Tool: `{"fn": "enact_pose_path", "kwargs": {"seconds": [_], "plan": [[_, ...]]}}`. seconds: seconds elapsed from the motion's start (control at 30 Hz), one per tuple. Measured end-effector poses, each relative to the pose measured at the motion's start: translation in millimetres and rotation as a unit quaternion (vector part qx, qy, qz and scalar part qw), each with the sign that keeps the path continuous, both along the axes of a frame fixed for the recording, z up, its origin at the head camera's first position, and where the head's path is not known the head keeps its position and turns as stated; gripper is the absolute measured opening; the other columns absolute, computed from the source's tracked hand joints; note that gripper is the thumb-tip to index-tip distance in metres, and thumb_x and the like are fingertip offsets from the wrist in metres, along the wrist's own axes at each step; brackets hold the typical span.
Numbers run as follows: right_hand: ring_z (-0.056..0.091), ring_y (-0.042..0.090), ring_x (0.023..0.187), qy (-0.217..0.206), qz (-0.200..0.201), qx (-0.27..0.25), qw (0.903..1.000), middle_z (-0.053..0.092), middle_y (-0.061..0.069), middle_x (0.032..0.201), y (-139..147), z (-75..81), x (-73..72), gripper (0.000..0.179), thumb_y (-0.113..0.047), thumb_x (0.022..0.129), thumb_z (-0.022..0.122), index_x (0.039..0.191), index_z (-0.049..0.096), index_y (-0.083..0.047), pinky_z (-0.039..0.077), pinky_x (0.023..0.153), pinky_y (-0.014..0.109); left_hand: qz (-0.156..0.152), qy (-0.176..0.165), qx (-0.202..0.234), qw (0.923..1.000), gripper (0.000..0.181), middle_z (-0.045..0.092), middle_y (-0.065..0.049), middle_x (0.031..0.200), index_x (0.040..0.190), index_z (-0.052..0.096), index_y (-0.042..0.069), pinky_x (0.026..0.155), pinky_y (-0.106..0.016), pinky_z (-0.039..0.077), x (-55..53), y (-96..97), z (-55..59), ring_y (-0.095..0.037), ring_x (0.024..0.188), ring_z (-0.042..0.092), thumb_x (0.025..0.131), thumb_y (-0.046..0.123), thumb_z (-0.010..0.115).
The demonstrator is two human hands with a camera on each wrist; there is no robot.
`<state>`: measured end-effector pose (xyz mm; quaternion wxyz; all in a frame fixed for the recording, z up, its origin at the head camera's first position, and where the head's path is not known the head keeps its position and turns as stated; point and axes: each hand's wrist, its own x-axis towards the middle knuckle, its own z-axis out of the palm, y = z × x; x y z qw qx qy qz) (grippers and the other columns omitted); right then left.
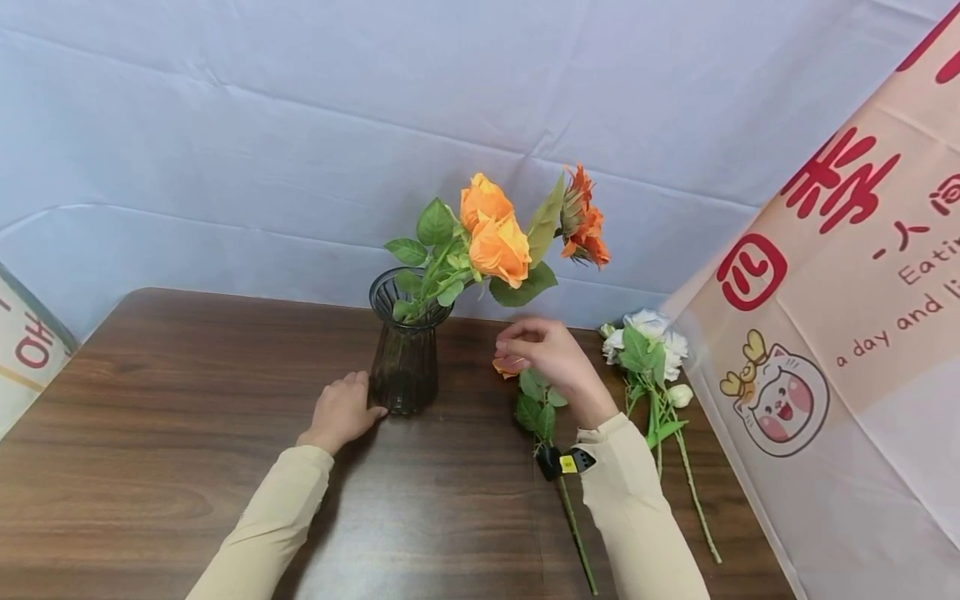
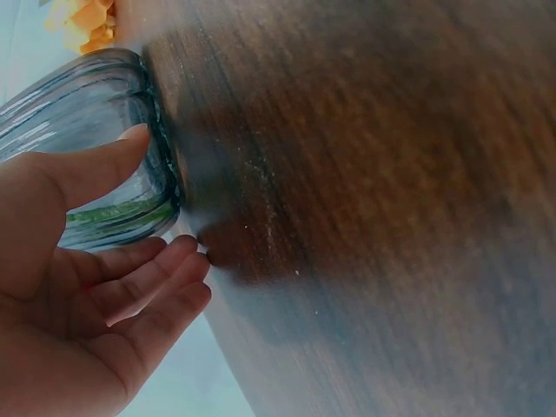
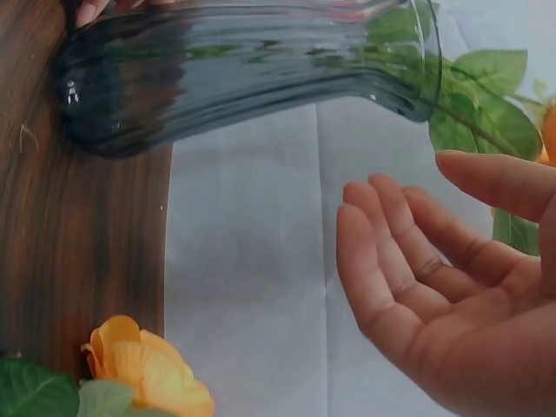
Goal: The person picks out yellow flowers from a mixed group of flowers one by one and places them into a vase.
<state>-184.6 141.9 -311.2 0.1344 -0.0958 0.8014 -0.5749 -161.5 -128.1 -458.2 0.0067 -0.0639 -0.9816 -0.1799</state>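
Flower lying loose [image 3: 148, 375]: one orange bloom with green leaves, flat on the bench [image 1: 465, 517], its stem pointing toward the person; it is outside the vase, so I'd count it among what is left.
White flowers [image 1: 641, 343]: a bunch off to the right, also down on the bench, past the right sleeve [image 1: 637, 508]; left over too, by the look of it, since no white bloom shows in the vase.
Left hand [image 1: 341, 411]: beside the foot of the vase, thumb lying against it, fingers loosely extended; how firmly it presses, I can't tell.
Right hand [image 1: 551, 354]: hangs above the loose orange bloom, fingers gently bent, thumb apart from them, nothing between.
Vase [image 1: 405, 367]: dark, ribbed and see-through, standing upright near the bench's far edge, just to the right of the left hand.
Blooms in the vase: two lighter orange ones [image 1: 498, 250] and a deeper orange one [image 1: 591, 229], leaning right over the rim; that share looks done, and I'd judge the whole partway along.
Backdrop: pale cloth [image 1: 300, 150] behind, and a banner [image 1: 847, 275] with red lettering on the right.
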Motion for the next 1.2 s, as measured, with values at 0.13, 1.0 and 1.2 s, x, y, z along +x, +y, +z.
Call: {"fn": "enact_pose_path", "kwargs": {"seconds": [0.13,1.0,1.2], "plan": [[0.064,0.028,0.073,-0.001,-0.013,0.005,0.9999,0.062,0.024,0.090,11.2,-2.7,1.8,0.021,-0.003,0.087,0.057,0.099,0.058,0.014,0.052,0.074,0.045,0.000,-0.003,-0.002,1.0000,0.060,0.057,-0.028,0.103,0.112,0.050,-0.015,0.082,-0.052,0.044,0.5,-0.1,0.5,-0.044,0.092,0.055,0.078,0.030,0.071],[0.063,0.030,0.080,-0.052,-0.084,0.037,0.9944,0.063,0.023,0.094,65.1,-50.0,15.1,0.023,0.000,0.087,0.053,0.103,0.056,0.017,0.052,0.076,0.045,-0.001,-0.009,0.000,1.0000,0.059,0.056,-0.028,0.105,0.113,0.050,-0.014,0.084,-0.052,0.043,1.2,-0.3,3.2,-0.044,0.094,0.054,0.079,0.030,0.071],[0.062,0.025,0.072,-0.064,-0.095,0.065,0.9913,0.064,0.018,0.086,76.7,-60.5,17.0,0.020,-0.003,0.087,0.055,0.097,0.058,0.014,0.053,0.071,0.042,-0.002,-0.011,0.006,0.9999,0.061,0.055,-0.029,0.107,0.115,0.048,-0.015,0.085,-0.053,0.042,1.4,-0.6,1.9,-0.045,0.096,0.054,0.079,0.029,0.070]]}}
